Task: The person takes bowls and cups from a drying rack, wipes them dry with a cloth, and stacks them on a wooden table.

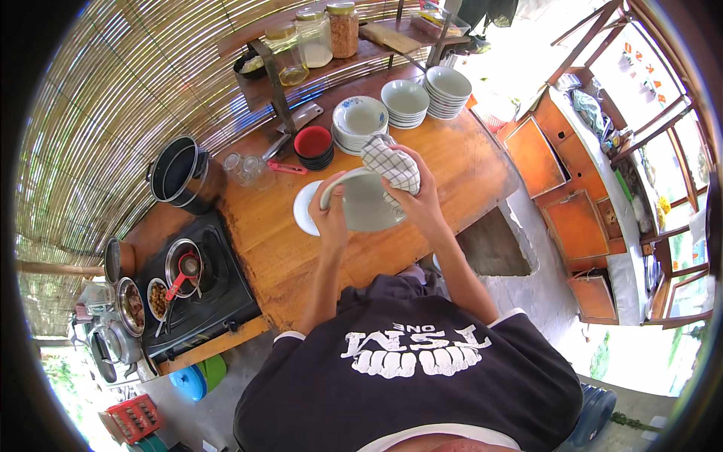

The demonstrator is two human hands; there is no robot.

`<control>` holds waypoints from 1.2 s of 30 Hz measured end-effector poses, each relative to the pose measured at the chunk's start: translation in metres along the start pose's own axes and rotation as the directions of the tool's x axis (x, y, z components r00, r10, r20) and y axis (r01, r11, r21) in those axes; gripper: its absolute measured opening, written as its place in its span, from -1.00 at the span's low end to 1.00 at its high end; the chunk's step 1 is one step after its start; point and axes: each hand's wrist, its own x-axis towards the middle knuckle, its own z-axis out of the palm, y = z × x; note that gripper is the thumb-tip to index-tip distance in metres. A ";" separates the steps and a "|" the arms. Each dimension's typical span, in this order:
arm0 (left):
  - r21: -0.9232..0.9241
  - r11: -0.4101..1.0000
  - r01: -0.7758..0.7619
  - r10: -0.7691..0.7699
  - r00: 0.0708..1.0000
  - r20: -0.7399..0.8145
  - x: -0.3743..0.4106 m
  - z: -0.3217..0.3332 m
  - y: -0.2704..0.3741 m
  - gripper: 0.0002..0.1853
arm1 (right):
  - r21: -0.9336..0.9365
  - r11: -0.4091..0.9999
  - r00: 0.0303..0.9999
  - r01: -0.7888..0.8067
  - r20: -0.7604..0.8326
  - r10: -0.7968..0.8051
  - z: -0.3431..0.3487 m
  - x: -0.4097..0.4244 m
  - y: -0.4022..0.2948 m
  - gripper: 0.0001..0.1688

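A large pale bowl is held up over the wooden table, tilted so that its inside shows. My left hand grips its left rim, thumb on the inner side. In my right hand is a bunched white checked cloth, pressed at the bowl's right rim. Behind my left hand, a white plate lies on the table, partly covered. Just beyond the bowl stand a stack of flower-rimmed white dishes and a stack of small bowls, red inside and black outside.
Two more stacks of white bowls stand at the back. Drinking glasses and a cleaver lie left of them. A large pot stands behind the gas stove. Jars line a shelf above.
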 end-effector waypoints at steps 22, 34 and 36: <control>-0.271 0.950 0.156 -0.221 0.948 -0.228 -0.017 0.001 0.005 -0.47 | -0.712 0.525 0.879 0.466 0.443 -0.178 0.040 -0.030 0.038 -0.22; -0.479 0.850 0.219 -0.334 0.927 -0.169 -0.039 -0.011 0.009 -0.41 | 0.360 0.869 0.941 -0.339 0.119 0.317 -0.001 -0.013 0.033 -0.32; -0.323 0.932 0.166 -0.218 0.967 -0.131 -0.036 -0.013 0.005 -0.46 | 0.183 0.946 0.958 -0.269 0.148 0.244 0.005 -0.010 0.016 -0.37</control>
